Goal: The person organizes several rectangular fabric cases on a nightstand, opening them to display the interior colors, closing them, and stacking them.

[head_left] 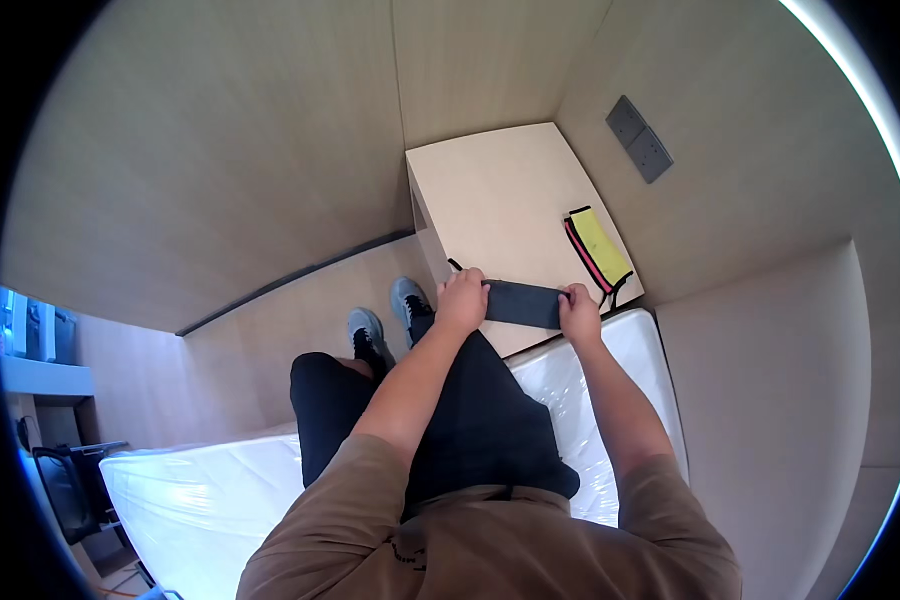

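Both my hands hold a dark grey, flat, oblong thing [524,304] over the near edge of a pale wooden bedside cabinet [495,190]. My left hand [463,300] is closed on its left end, and a short black tip sticks out just beyond those fingers. At the right end my right hand [579,314] grips it with bent fingers. Whether it is a pouch or some other kind of case I cannot tell. On the cabinet top, right of my hands, lies a yellow pouch [602,250] with black edging, a red strip and a black strap.
I sit on a plastic-wrapped white mattress [205,500]. A padded beige headboard [770,400] rises on the right, below a grey wall socket plate [640,138]. Wooden panels [250,150] enclose the far side. Dark equipment [65,490] stands at the far left.
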Demonstrator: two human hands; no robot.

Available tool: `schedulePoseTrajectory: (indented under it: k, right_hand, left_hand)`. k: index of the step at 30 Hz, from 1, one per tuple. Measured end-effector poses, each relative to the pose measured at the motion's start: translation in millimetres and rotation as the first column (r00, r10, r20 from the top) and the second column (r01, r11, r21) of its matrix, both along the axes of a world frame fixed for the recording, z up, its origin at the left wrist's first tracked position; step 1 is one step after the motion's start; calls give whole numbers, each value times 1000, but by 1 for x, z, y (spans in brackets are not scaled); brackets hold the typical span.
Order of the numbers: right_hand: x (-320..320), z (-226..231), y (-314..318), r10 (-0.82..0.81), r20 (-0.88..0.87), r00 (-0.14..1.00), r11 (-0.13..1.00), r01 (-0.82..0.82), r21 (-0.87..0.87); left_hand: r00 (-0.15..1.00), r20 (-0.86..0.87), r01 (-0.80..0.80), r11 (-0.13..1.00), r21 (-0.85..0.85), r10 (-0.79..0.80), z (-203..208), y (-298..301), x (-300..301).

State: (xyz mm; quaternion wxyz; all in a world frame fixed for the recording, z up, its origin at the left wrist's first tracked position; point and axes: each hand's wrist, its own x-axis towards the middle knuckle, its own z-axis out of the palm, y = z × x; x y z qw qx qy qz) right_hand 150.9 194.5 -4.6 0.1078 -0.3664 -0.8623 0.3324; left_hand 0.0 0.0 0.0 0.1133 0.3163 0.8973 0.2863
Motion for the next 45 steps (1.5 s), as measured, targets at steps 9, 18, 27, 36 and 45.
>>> schedulePoseTrajectory:
  k: [9, 18, 27, 36, 45]
  right_hand:
    - [-7, 12, -31, -46, 59, 997, 918, 19, 396]
    - [-3, -10, -54, 429, 269, 862, 714, -506, 483]
    - [-8, -7, -59, 378, 376, 846, 753, -517, 407]
    - [-31, -8, -56, 354, 408, 842, 817, -490, 303]
    - [-66, 2, -48, 386, 491, 781, 822, -533, 201]
  left_hand:
    - [954, -300, -13, 999, -45, -1, 12, -7, 15]
    - [788, -140, 518, 768, -377, -600, 7, 4, 18]
    - [840, -103, 442, 782, -439, -532, 7, 5, 10]
    - [832, -127, 448, 789, -421, -540, -1, 11, -13]
    - [831, -217, 408, 827, -388, -512, -3, 12, -43]
